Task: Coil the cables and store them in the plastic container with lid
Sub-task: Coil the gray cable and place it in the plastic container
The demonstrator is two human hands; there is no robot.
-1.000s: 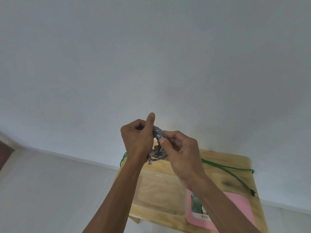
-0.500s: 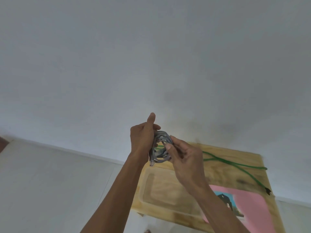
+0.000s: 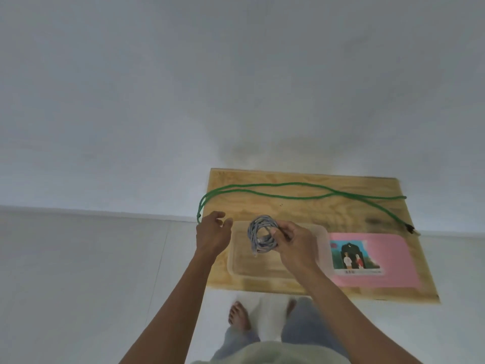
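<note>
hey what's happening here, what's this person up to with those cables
A person is tidying cables at a small wooden table. The right hand pinches a coiled grey cable and holds it over the open clear plastic container. The left hand hangs open beside it, holding nothing. A green cable lies uncoiled across the table, and the pink lid rests beside the container.

Two cables, grey [image 3: 262,239] and green [image 3: 294,197]; one container [image 3: 321,233]; one lid [image 3: 388,258]; two hands.
</note>
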